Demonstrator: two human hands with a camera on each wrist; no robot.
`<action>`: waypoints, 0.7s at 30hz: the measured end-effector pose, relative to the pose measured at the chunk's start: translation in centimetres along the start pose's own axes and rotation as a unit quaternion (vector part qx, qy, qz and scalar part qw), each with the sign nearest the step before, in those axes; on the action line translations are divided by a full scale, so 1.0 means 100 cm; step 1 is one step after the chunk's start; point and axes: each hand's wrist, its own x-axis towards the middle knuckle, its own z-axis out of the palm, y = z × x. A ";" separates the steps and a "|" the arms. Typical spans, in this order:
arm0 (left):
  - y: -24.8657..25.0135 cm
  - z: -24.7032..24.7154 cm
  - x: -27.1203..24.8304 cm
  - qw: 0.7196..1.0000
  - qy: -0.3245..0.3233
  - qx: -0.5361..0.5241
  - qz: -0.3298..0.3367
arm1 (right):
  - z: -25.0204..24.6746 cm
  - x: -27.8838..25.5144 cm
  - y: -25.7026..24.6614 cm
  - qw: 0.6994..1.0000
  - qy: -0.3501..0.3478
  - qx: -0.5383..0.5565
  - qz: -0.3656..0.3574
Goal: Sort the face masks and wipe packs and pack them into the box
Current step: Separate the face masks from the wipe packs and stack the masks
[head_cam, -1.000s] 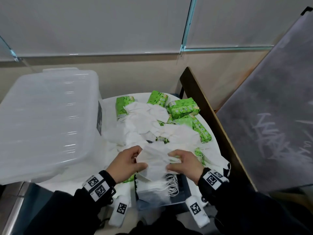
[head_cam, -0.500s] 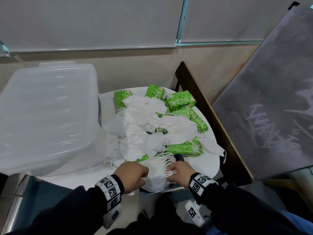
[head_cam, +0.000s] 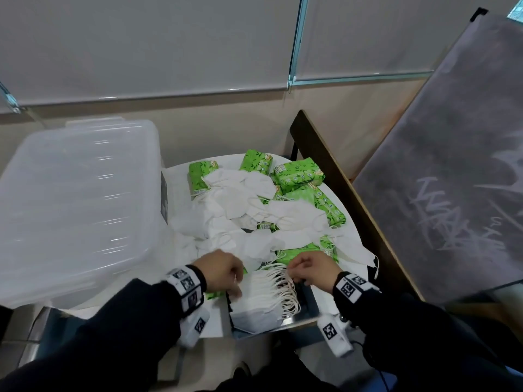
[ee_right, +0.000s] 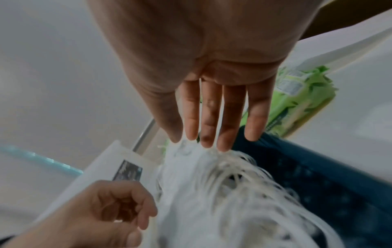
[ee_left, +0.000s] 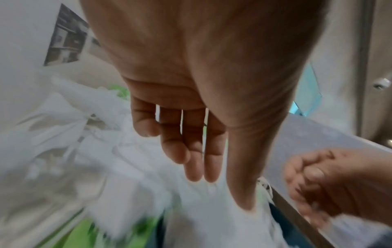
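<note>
Your fingers [ee_right: 221, 117] on the right hand [head_cam: 312, 268] reach out nearly straight, tips brushing the ear loops at the far edge of the stacked masks [head_cam: 264, 298], gripping nothing. Your left hand [head_cam: 219, 268] hovers at the stack's left side with its fingers [ee_left: 191, 147] loosely extended and empty too, as far as the blurred wrist views show. That stack sits at the near edge of the worktop [head_cam: 175, 176], loops fanned to the right. Beyond it, loose face masks [head_cam: 240, 210] sprawl in a heap over and between the green wipe packs [head_cam: 297, 176], which crowd the far right. The clear box [head_cam: 76, 199] stands on the left, seemingly lidded. So one mask pile looks gathered; most masks, every wipe pack and all packing appear left.
</note>
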 end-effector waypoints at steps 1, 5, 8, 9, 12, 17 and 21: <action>-0.006 -0.013 0.007 0.999 0.028 -0.018 -0.002 | -0.008 0.005 -0.007 0.999 0.004 0.041 0.009; -0.028 -0.061 0.051 0.987 0.142 -0.074 -0.022 | -0.041 0.036 -0.039 0.989 0.016 0.143 0.021; -0.037 -0.086 0.092 0.972 0.198 -0.109 -0.058 | -0.063 0.073 -0.058 0.987 0.017 0.158 0.025; -0.041 -0.093 0.106 0.967 0.210 -0.121 -0.076 | -0.068 0.087 -0.064 0.987 0.020 0.159 0.028; -0.052 -0.111 0.146 0.959 0.222 -0.119 -0.128 | -0.082 0.131 -0.075 0.988 0.030 0.146 0.034; -0.061 -0.142 0.203 0.971 0.176 -0.019 -0.163 | -0.091 0.206 -0.074 0.994 0.018 0.098 0.044; -0.072 -0.160 0.236 0.977 0.133 0.054 -0.157 | -0.085 0.257 -0.077 0.998 0.021 0.027 0.050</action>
